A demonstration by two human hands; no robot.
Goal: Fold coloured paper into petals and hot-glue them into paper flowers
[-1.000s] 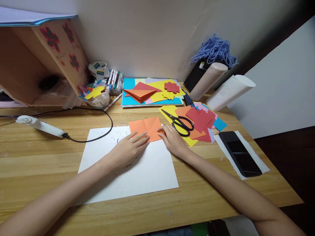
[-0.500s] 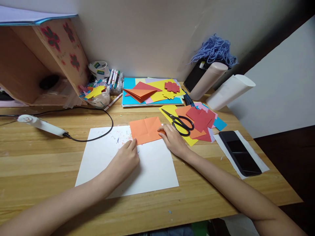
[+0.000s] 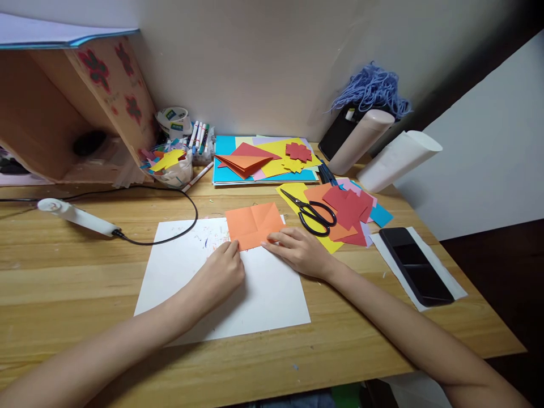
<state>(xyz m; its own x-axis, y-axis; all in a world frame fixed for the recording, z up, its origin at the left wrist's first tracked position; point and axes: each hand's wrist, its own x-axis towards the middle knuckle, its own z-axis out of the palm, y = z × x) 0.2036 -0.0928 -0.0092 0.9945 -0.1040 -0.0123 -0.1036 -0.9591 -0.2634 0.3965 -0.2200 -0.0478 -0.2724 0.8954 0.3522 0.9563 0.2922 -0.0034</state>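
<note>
A creased orange paper square (image 3: 254, 224) lies on the upper edge of a white sheet (image 3: 221, 283) on the wooden desk (image 3: 85, 272). My left hand (image 3: 221, 272) rests on the white sheet with its fingers curled, the fingertips pinching the orange paper's near left corner. My right hand (image 3: 300, 252) lies on the desk with its fingers stretched leftward, the tips pressing the orange paper's near right edge.
Black scissors (image 3: 312, 214) lie on loose red, orange and yellow paper pieces (image 3: 346, 212) to the right. A phone (image 3: 415, 265) sits on white paper far right. A stack of coloured paper (image 3: 263, 158), markers (image 3: 199, 139), a scrap cup (image 3: 170, 164) and a corded white tool (image 3: 79, 216) stand behind.
My left hand pulled back from lying flat on the orange paper to pinching its near left corner. My right hand shifted toward me and left, along the paper's near edge.
</note>
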